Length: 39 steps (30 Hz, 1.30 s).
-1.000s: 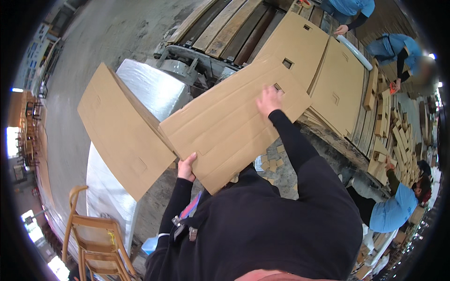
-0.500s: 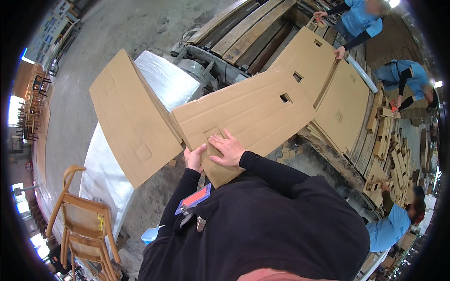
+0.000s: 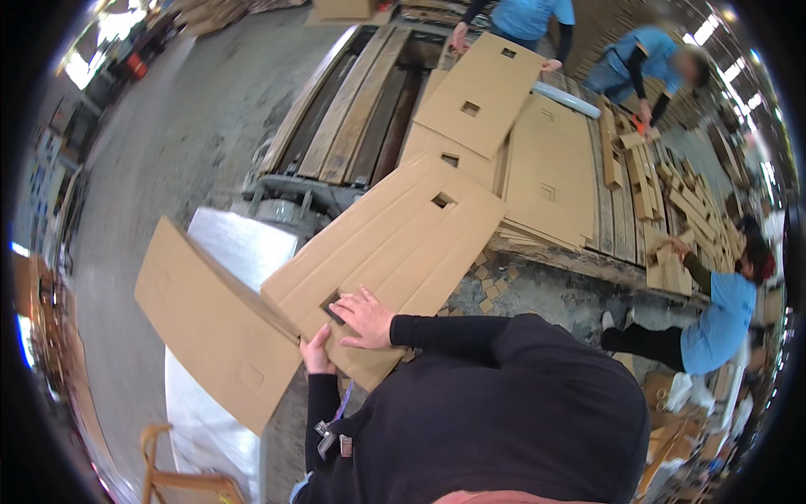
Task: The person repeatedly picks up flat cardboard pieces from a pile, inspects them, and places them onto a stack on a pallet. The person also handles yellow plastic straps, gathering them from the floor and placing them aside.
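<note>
A large brown cardboard sheet [image 3: 369,244] with crease lines slants in front of me, its far end over the pallet-like wooden table. My left hand [image 3: 317,349] grips its near left edge, thumb uppermost and the other fingers mostly hidden. On top lies my right hand [image 3: 367,319], fingers stretched out beside a dark rectangular cutout [image 3: 333,307]. Toward the far end is a second cutout [image 3: 442,200]. To the left, another cardboard panel [image 3: 210,319] slopes down, meeting the first near my left hand; its two rectangular outlines are still filled.
A slatted wooden table [image 3: 336,109] carries stacked cardboard sheets [image 3: 550,168] and a pale roll [image 3: 567,99]. Beyond it a co-worker [image 3: 531,18] holds a cut-out sheet [image 3: 478,97]. Two more people work at right near cardboard strips [image 3: 651,181]. A wooden chair [image 3: 180,479] stands lower left; cardboard scraps [image 3: 491,290] litter the floor.
The near cutout under my right hand was filled and is now a dark hole. My view has turned, so the scene sits differently. The far co-worker has raised a sheet off the stack.
</note>
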Each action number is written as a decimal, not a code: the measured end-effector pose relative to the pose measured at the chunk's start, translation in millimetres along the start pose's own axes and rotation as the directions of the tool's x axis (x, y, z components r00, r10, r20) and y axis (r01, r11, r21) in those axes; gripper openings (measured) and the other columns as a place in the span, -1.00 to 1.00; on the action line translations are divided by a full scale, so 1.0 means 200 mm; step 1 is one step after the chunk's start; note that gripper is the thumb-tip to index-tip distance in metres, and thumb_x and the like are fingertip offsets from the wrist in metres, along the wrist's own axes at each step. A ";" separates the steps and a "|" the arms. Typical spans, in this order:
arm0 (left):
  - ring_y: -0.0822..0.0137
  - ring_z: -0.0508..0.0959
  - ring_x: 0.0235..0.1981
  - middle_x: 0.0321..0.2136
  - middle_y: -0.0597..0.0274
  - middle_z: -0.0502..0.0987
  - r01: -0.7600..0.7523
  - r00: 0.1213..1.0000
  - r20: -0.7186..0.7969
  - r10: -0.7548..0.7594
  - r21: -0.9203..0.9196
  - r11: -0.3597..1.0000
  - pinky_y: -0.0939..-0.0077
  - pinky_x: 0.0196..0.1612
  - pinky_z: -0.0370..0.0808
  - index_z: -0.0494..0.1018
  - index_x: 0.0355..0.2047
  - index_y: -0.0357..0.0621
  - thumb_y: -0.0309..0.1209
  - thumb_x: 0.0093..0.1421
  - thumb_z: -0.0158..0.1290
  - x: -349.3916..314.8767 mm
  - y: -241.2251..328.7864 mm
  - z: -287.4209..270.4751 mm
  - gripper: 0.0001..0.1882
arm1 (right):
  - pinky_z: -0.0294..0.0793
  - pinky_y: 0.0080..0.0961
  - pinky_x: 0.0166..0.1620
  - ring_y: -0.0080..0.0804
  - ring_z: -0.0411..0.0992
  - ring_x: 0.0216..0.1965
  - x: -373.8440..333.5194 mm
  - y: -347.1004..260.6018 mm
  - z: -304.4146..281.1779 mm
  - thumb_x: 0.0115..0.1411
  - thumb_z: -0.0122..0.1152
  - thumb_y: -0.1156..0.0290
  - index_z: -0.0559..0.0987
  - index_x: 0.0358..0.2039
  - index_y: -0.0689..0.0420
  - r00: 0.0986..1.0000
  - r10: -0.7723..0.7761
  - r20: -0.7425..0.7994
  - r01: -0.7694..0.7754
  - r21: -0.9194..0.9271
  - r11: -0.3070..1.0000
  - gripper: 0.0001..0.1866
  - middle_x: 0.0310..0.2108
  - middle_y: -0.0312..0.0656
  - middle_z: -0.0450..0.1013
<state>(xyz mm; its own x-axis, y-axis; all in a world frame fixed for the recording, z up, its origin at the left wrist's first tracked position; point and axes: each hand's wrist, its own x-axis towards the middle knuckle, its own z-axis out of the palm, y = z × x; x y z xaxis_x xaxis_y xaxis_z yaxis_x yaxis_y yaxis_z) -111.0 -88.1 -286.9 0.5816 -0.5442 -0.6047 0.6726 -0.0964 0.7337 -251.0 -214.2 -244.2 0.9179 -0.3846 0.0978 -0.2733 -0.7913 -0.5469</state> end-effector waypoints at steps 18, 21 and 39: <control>0.18 0.56 -0.15 -0.16 0.12 0.54 0.089 0.932 0.360 0.033 -0.318 0.944 0.15 -0.04 0.51 0.40 -0.04 -0.23 -0.40 0.16 0.12 0.61 -0.02 1.23 -0.64 | 0.49 -0.54 -0.22 -0.45 0.52 -0.30 -1.17 0.61 -0.50 0.21 0.13 0.44 0.41 0.05 0.21 0.525 0.750 -0.402 -0.414 0.650 0.638 -0.61 -0.31 -0.14 0.55; 0.09 0.48 -0.03 0.01 0.05 0.44 0.188 0.952 0.282 -0.121 -0.228 0.955 0.05 -0.05 0.49 0.22 0.14 -0.17 -0.35 0.11 0.23 0.69 -0.13 1.57 -0.37 | 0.49 -0.52 -0.24 -0.41 0.54 -0.33 -1.26 0.66 -0.43 0.18 0.16 0.40 0.43 0.03 0.20 0.524 0.808 -0.270 -0.535 0.633 0.559 -0.61 -0.36 -0.16 0.55; 0.01 0.49 -0.12 -0.20 -0.05 0.51 0.095 0.317 -0.367 0.875 0.930 0.355 0.22 0.01 0.38 0.44 -0.16 -0.23 -0.33 0.03 0.12 -0.02 0.45 -0.87 -0.64 | 0.50 -0.39 -0.16 -0.24 0.54 -0.27 0.17 0.24 0.25 0.14 0.19 0.24 0.53 -0.06 0.19 0.936 0.051 0.348 -0.196 0.397 0.897 -0.60 -0.31 -0.03 0.56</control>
<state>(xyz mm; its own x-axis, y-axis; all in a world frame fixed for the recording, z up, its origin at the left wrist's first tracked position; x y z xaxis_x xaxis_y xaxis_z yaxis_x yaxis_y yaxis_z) 26.2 49.9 -271.9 0.9403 0.0489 0.3367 -0.1314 -0.8607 0.4918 -218.0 -242.1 -308.9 0.9456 -0.2348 -0.2252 -0.3107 -0.4459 -0.8394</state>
